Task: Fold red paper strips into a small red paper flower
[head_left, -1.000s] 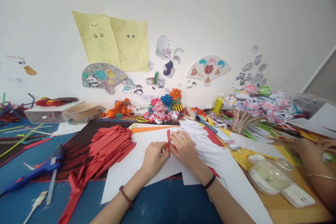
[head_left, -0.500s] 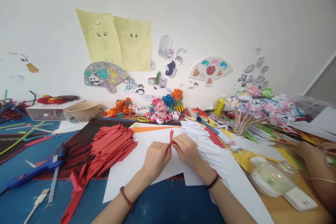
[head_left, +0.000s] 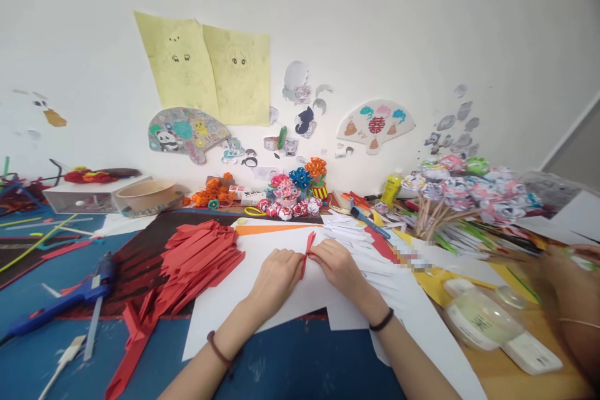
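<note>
The left hand [head_left: 277, 272] and the right hand [head_left: 338, 262] meet over a white sheet [head_left: 234, 300], in front of the wearer. Each grip is narrow: fingertips are pinched on one red strip [head_left: 310, 241]. The strip stands between the two hands, just above the sheet, with its upper end projecting past the fingertips and leaning slightly right. Its lower end shows between the hands; the fingers hide part of its middle.

Left of the sheet, a pile [head_left: 199, 262] of red strips lies on a dark mat [head_left: 135, 259], overlapping the sheet's edge. A folded red piece [head_left: 122, 365] extends from the pile toward the wearer. A blue glue gun [head_left: 70, 305] lies farther left on the blue table [head_left: 300, 362].

White strips [head_left: 359, 239] lie fanned beyond and right of the right hand. Farther right, a clear bottle [head_left: 485, 319] lies on its side on the wood-coloured surface, near a co-worker's arm [head_left: 574, 290].

At the back, a yellow bottle [head_left: 391, 190] stands near the wall. Paper flowers [head_left: 462, 182] on sticks form a bunch to its right. A bowl [head_left: 147, 198] sits at back left.
</note>
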A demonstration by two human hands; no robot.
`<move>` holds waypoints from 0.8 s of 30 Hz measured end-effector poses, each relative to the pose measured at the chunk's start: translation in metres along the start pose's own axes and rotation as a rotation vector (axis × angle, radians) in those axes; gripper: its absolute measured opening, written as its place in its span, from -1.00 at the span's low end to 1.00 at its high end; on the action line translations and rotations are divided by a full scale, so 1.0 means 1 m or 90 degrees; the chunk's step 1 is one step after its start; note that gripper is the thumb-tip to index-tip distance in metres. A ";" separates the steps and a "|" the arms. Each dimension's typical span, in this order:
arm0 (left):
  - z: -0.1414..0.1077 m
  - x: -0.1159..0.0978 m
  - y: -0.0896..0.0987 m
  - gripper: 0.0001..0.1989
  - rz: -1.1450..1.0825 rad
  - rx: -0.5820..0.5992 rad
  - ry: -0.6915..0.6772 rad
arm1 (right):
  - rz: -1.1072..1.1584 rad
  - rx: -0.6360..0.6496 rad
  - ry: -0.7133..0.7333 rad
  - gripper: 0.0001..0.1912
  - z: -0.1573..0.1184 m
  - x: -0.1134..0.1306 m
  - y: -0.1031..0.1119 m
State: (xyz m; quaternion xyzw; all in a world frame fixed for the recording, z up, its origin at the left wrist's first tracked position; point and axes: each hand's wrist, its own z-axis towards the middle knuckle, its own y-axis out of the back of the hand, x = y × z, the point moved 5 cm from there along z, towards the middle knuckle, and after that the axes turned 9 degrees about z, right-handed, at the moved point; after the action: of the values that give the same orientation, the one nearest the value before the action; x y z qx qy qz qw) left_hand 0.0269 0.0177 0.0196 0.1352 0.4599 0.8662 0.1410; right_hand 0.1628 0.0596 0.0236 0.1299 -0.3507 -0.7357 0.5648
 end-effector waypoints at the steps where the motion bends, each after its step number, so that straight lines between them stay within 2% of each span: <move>1: 0.001 -0.002 0.001 -0.79 0.015 0.008 -0.023 | -0.004 -0.012 0.005 -0.78 -0.001 0.000 0.001; 6: 0.002 -0.009 0.003 -0.80 0.071 0.013 -0.084 | -0.040 -0.033 0.018 -0.71 -0.003 0.001 -0.002; 12: 0.001 -0.004 0.004 -0.80 0.087 0.013 -0.044 | -0.050 -0.009 0.013 -0.72 -0.003 0.002 -0.005; 15: 0.001 0.000 0.005 -0.88 0.066 0.012 -0.011 | -0.040 0.007 0.016 -0.72 -0.004 0.003 -0.007; 18: 0.001 -0.003 0.003 -0.93 0.060 0.027 -0.014 | -0.033 0.024 0.019 -0.72 -0.004 0.004 -0.009; 24: 0.000 -0.003 0.000 -0.81 0.066 0.008 0.020 | -0.005 -0.014 0.002 -0.76 -0.003 0.005 -0.008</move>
State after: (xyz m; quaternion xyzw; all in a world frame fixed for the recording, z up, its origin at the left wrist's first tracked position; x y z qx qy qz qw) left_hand 0.0300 0.0164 0.0194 0.1462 0.4599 0.8714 0.0883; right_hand 0.1568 0.0545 0.0174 0.1266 -0.3410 -0.7415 0.5638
